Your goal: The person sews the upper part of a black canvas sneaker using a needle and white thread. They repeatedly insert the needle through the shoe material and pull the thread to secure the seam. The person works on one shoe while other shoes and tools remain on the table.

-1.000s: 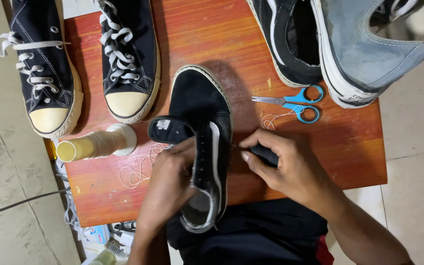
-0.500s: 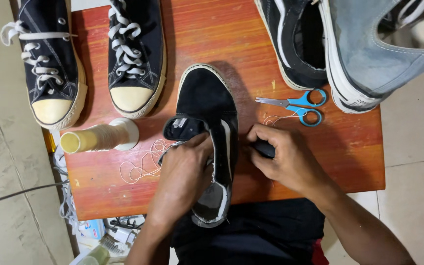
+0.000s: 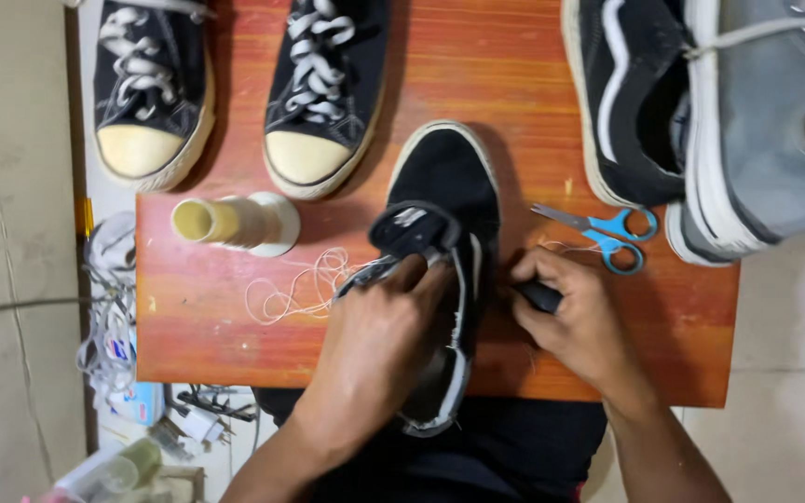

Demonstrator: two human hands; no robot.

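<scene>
A black low sneaker with a white sole edge lies toe-away on a reddish wooden table. My left hand reaches into its opening and grips the inside by the folded-back tongue. My right hand presses against the shoe's right side, closed on a black tool handle. Loose white thread trails from the shoe across the table to the left.
A cream thread spool lies left of the shoe. Blue-handled scissors rest to the right. Two black high-top sneakers stand at the back left, a black and a grey shoe at the back right. Clutter lies on the floor at left.
The view has shifted slightly. My left hand has pushed a little deeper into the shoe; my right hand stays against the shoe's side with the tool.
</scene>
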